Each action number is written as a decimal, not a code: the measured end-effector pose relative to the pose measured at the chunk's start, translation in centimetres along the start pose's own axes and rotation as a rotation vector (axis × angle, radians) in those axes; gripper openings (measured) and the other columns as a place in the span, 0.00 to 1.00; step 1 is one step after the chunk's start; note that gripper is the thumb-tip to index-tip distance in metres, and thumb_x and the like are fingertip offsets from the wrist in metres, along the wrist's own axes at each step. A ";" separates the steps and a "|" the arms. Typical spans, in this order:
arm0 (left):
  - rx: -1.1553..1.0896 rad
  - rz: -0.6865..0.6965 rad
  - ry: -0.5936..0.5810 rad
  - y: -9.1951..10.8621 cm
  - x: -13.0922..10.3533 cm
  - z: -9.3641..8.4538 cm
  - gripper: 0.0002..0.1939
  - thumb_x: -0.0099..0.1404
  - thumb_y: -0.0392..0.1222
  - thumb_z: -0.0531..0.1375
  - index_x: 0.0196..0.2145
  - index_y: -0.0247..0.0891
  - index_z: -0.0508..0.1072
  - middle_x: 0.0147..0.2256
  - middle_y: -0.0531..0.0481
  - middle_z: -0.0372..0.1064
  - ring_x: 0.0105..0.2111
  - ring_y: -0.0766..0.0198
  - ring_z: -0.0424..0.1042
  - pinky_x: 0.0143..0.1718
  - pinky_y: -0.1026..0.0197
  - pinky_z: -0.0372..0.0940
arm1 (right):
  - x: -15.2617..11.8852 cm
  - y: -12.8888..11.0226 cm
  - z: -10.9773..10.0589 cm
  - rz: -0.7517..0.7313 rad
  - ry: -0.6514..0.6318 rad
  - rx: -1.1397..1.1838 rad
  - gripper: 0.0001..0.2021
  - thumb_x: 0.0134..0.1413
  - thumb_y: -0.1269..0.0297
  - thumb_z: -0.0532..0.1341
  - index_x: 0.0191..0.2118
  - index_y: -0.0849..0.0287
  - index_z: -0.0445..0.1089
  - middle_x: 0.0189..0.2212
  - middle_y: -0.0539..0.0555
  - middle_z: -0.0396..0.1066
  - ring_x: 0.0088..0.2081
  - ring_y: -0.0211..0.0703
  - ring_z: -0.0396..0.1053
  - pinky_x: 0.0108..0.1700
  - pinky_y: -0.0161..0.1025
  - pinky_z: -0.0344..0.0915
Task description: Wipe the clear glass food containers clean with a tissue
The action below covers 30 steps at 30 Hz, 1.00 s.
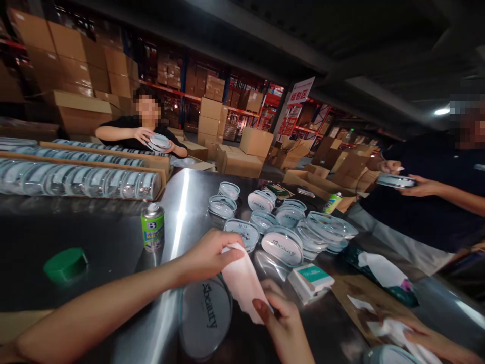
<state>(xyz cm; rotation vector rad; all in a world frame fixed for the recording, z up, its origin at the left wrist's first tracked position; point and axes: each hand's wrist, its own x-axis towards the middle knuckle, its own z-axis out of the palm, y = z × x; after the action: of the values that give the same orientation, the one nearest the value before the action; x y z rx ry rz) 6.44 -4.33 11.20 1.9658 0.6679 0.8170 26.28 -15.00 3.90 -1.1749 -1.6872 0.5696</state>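
A white tissue [242, 280] is stretched between my two hands. My left hand [217, 253] pinches its upper end, with the thumb on top. My right hand [280, 311] grips the lower end between thumb and fingers. Just below the tissue, a rounded transparent case [206, 323] marked "beauty" lies on the metal table; my left forearm covers part of its upper edge. Beyond my hands, several similar cases stand close together, among them a "beauty" case [282, 246] facing me. A small white and green box [311, 282] sits right of my right hand.
A green spray can [152, 227] and a green cap [65, 265] stand on the left. Cartons of stacked cases [79, 179] line the far left. Two people hold cases across the table; another person's hand [428, 336] holds tissue at lower right, near a tissue pack [386, 273].
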 end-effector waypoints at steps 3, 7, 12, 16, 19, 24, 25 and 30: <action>-0.103 -0.087 -0.052 -1.4 0.2 0.7 0.07 0.60 0.39 0.57 0.28 0.34 0.72 0.24 0.56 0.63 0.27 0.68 0.62 0.28 0.68 0.54 | -0.2 -0.2 0.2 -0.235 0.101 -0.172 0.11 0.60 0.61 0.58 0.30 0.52 0.76 0.52 0.57 0.67 0.50 0.50 0.68 0.46 0.40 0.68; -0.248 -0.251 -0.184 -3.0 -0.1 5.5 0.13 0.63 0.46 0.59 0.28 0.34 0.74 0.20 0.57 0.67 0.18 0.70 0.64 0.23 0.66 0.62 | 0.2 -1.1 0.3 -0.370 0.092 -0.240 0.09 0.58 0.62 0.60 0.37 0.46 0.78 0.56 0.55 0.67 0.55 0.54 0.66 0.52 0.48 0.67; -0.403 -0.327 -0.193 -4.7 -0.4 10.8 0.20 0.66 0.53 0.57 0.27 0.33 0.73 0.23 0.54 0.70 0.21 0.69 0.68 0.26 0.63 0.67 | 0.3 -1.9 -0.4 -0.218 0.104 -0.094 0.10 0.60 0.65 0.58 0.36 0.50 0.77 0.37 0.54 0.75 0.38 0.45 0.74 0.38 0.35 0.70; -0.525 -0.213 -0.043 -5.6 0.3 9.7 0.19 0.62 0.55 0.59 0.32 0.34 0.72 0.26 0.52 0.68 0.26 0.66 0.67 0.29 0.63 0.62 | -0.2 -1.7 -1.1 -0.157 0.214 -0.192 0.08 0.57 0.65 0.61 0.27 0.55 0.73 0.32 0.54 0.69 0.33 0.41 0.70 0.33 0.31 0.66; -0.561 -0.110 0.059 -4.9 0.3 8.1 0.26 0.63 0.63 0.51 0.34 0.34 0.72 0.31 0.47 0.69 0.32 0.62 0.68 0.34 0.62 0.62 | -0.1 -1.7 -1.3 -0.147 0.258 -0.207 0.08 0.56 0.65 0.61 0.27 0.56 0.72 0.31 0.53 0.67 0.32 0.40 0.69 0.32 0.29 0.66; -0.422 0.039 0.040 -3.2 -1.6 7.5 0.19 0.58 0.57 0.62 0.34 0.35 0.73 0.28 0.51 0.68 0.30 0.64 0.67 0.30 0.66 0.59 | 0.5 -1.8 -0.6 -0.150 0.249 -0.137 0.08 0.58 0.66 0.59 0.31 0.55 0.74 0.30 0.52 0.66 0.32 0.40 0.69 0.34 0.31 0.66; -0.350 0.055 0.063 -3.2 -1.9 7.6 0.18 0.60 0.55 0.61 0.32 0.35 0.73 0.26 0.52 0.67 0.28 0.65 0.66 0.28 0.67 0.57 | 0.5 -1.7 -0.4 -0.146 0.247 -0.130 0.08 0.58 0.66 0.58 0.31 0.55 0.75 0.29 0.52 0.66 0.33 0.40 0.69 0.35 0.32 0.66; -0.225 0.045 0.129 -4.3 -2.3 8.2 0.19 0.63 0.55 0.58 0.27 0.35 0.72 0.20 0.55 0.62 0.22 0.69 0.59 0.23 0.67 0.51 | 0.2 -0.5 0.5 -0.084 0.308 -0.132 0.07 0.54 0.69 0.60 0.30 0.57 0.75 0.29 0.52 0.67 0.32 0.41 0.69 0.33 0.33 0.65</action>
<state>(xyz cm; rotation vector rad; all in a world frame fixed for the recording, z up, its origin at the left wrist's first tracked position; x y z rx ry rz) 10.59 -8.23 3.49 1.7409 0.5812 1.0084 25.62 -14.97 4.21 -1.2104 -1.5173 0.2143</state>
